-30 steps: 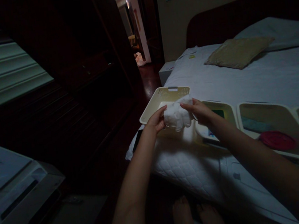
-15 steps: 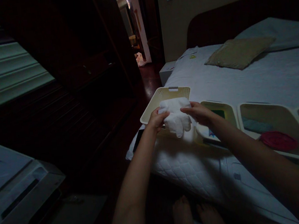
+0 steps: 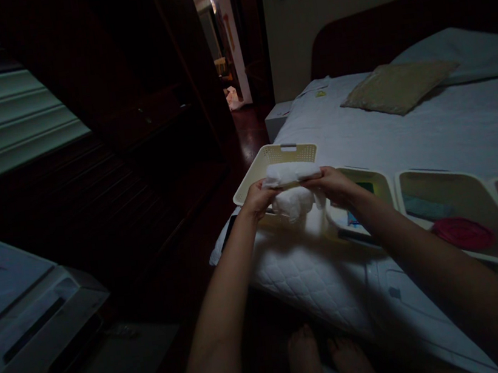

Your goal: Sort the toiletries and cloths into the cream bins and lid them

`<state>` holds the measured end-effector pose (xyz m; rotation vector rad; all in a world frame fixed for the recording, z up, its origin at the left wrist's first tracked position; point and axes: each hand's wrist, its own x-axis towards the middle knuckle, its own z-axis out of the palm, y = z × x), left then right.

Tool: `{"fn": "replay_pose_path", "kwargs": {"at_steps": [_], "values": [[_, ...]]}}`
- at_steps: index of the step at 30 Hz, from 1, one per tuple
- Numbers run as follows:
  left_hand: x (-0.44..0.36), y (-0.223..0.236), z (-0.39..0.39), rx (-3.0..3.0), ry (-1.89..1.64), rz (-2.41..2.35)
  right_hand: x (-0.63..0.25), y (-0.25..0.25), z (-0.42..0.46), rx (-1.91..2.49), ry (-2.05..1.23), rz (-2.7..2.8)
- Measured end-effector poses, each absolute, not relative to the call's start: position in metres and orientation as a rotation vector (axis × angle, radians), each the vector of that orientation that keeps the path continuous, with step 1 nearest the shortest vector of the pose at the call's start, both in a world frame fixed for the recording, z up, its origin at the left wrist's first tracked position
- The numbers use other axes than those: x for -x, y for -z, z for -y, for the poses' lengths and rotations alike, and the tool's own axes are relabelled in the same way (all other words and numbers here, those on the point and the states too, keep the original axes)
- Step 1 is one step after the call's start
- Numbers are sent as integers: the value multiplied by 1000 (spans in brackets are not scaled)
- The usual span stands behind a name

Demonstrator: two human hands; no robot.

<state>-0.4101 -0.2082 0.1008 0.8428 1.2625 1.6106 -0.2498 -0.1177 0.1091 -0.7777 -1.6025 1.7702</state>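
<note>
Both my hands hold a small folded white cloth [image 3: 293,185] in the air, above the corner of the bed. My left hand [image 3: 257,199] pinches its left end and my right hand [image 3: 332,185] grips its right end, fingers closed. The cloth's top edge lies flat and a loose part hangs below. Just behind it, a cream perforated basket [image 3: 272,156] rests on the bed's corner.
A row of cream bins runs along the bed edge: one with a green item [image 3: 369,178], one with teal cloth and a red thing [image 3: 461,232]. The white bed [image 3: 430,132] carries a tan pillow [image 3: 396,86]. A white appliance [image 3: 18,315] stands at lower left. My bare feet [image 3: 327,360] are below.
The cloth has been turned and folded over between my hands, its top edge now flat and level. Both hands rose slightly and stayed on its ends.
</note>
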Motion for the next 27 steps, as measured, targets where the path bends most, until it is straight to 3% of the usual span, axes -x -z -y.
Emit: {"fn": "replay_pose_path", "kwargs": {"at_steps": [7, 13, 27], "values": [[412, -100, 204, -837, -1704, -1332, 250, -110, 120, 754, -1825, 1636], [415, -105, 211, -799, -1538, -1517, 247, -106, 113, 715, -1718, 1800], [420, -121, 228, -811, -1370, -1127, 231, -131, 116, 653, -1683, 2078]]}}
